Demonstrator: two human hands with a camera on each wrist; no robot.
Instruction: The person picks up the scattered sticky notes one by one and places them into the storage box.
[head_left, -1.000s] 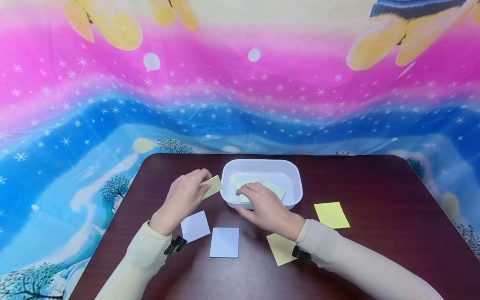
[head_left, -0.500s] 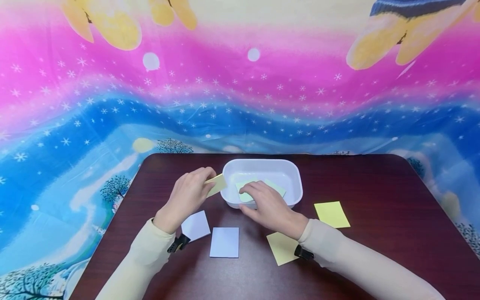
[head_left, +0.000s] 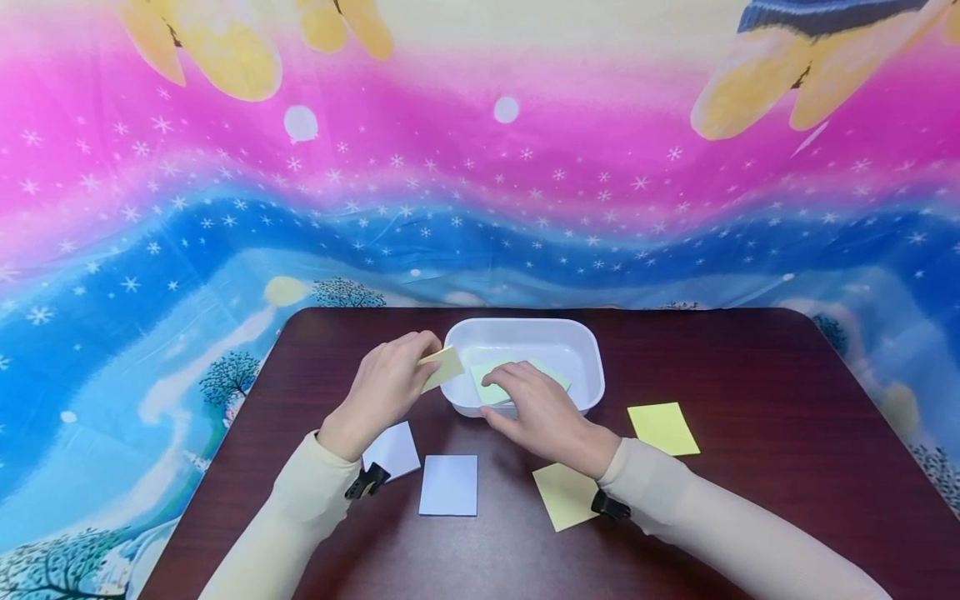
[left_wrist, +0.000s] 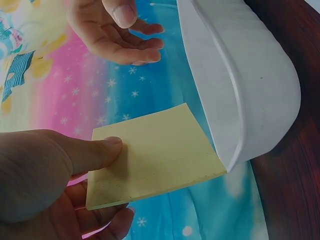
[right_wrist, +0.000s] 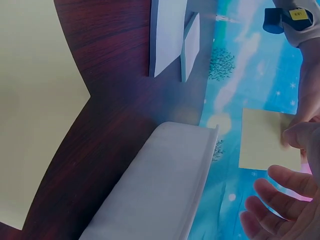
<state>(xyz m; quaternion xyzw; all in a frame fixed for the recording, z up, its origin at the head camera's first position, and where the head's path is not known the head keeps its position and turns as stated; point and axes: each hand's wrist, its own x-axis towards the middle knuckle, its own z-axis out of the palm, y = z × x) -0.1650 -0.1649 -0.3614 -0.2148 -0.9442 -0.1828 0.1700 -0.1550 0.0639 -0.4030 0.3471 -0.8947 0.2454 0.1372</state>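
Note:
A pale yellow sticky note pad (head_left: pixel 446 367) is pinched between the thumb and fingers of my left hand (head_left: pixel 386 379), at the left rim of a white plastic bin (head_left: pixel 551 342). In the left wrist view the thumb lies flat on the face of this pad (left_wrist: pixel 155 155), its far corner close to the bin's rim. My right hand (head_left: pixel 540 417) hovers over the bin's near edge, fingers loosely bent and holding nothing. Light green sticky notes (head_left: pixel 487 387) lie on the bin's floor, partly hidden by that hand.
Two pale lavender pads (head_left: pixel 448 486) lie left of centre on the dark wooden table (head_left: pixel 780 400), one partly behind the left wrist. Another pale yellow pad (head_left: pixel 558 498) sits under the right wrist, and a bright yellow pad (head_left: pixel 663 429) lies to the right.
My left hand has moved right, bringing the pale yellow pad from beside the bin to over its left rim. The right hand has shifted slightly right.

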